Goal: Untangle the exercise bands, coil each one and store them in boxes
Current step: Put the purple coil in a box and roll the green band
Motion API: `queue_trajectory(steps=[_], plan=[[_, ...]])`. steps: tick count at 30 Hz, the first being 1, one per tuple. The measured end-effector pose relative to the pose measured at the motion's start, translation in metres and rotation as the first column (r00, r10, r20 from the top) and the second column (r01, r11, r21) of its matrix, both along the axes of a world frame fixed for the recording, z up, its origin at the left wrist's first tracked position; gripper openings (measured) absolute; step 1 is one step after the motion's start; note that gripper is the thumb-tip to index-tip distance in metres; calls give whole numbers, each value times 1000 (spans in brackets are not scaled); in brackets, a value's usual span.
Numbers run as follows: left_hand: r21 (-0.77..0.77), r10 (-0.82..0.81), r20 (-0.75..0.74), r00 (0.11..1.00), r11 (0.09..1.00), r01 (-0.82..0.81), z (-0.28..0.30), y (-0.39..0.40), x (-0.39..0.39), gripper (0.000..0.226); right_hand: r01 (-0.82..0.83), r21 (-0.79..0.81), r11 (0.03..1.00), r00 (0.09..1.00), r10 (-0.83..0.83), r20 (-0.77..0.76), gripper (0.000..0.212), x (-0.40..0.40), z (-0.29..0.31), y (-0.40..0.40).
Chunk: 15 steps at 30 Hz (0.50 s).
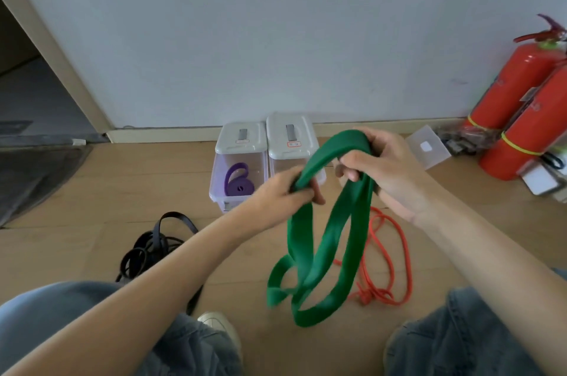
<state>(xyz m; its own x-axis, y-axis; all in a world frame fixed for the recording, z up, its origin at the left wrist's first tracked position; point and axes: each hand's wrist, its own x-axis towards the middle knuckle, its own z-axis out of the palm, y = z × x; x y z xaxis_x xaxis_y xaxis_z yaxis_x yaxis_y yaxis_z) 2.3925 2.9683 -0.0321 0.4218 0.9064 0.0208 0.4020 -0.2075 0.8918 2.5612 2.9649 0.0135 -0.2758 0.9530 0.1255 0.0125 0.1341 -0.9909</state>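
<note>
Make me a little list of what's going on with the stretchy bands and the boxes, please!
left hand: grips the green band
right hand: grips the green band's top fold
green band: held up, loops hanging down
purple band: coiled inside the left box
left box: by the wall, lid tilted up
right box: beside it, contents hard to see
black band: tangled on the floor, left side
orange band: on the floor, knotted, behind the green one
fire extinguishers: against the wall, far right
</note>
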Motion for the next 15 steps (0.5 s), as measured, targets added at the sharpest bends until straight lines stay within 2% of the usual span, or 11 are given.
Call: queue_trajectory(steps=[2, 3, 4, 5, 6, 7, 9, 11, 12, 13, 15], plan=[[-45, 104, 349, 932, 995, -94, 24, 3, -9, 15, -1, 41, 999, 997, -2, 73, 15, 8, 4, 3], [-26, 126, 447, 886, 991, -128, 33, 6, -16, 14, -35, 57, 998, 986, 25, 167, 16, 11, 6, 4], [23, 123, 430, 895, 989, -147, 40, 7, -20, 17, -94, 44, 995, 957, 78, 280, 15, 12, 6, 3], [85, 123, 309, 943, 984, -156, 42, 6, -20, 22, -149, -2, 989, 915, 139, 379, 20, 11, 4, 1], [152, 122, 115, 986, 979, -139, 39, 2, -17, 27, -180, -51, 982, 874, 183, 449, 35, 8, 2, 1], [205, 112, -73, 991, 974, -95, 34, -1, -12, 30, -189, -86, 978, 847, 207, 489, 47, 4, 1, 1], [266, 63, -287, 956, 964, 17, 21, -5, -3, 25, -209, -98, 973, 770, 225, 597, 46, -4, -5, 0], [263, 23, -318, 948, 963, 65, 10, -5, -3, 12, -235, -90, 968, 614, 219, 758, 24, -10, -10, -1], [259, 26, -309, 951, 964, 57, 5, -4, -5, 11, -229, -68, 971, 560, 189, 806, 20, -11, -11, -2], [249, 25, -306, 952, 967, 54, 0, -3, -9, 13, -211, -34, 977, 549, 148, 823, 21, -10, -11, -2], [143, -34, -309, 951, 986, 82, -15, -7, -13, 15, -166, 45, 985, 650, 75, 756, 22, -9, -8, -1]])
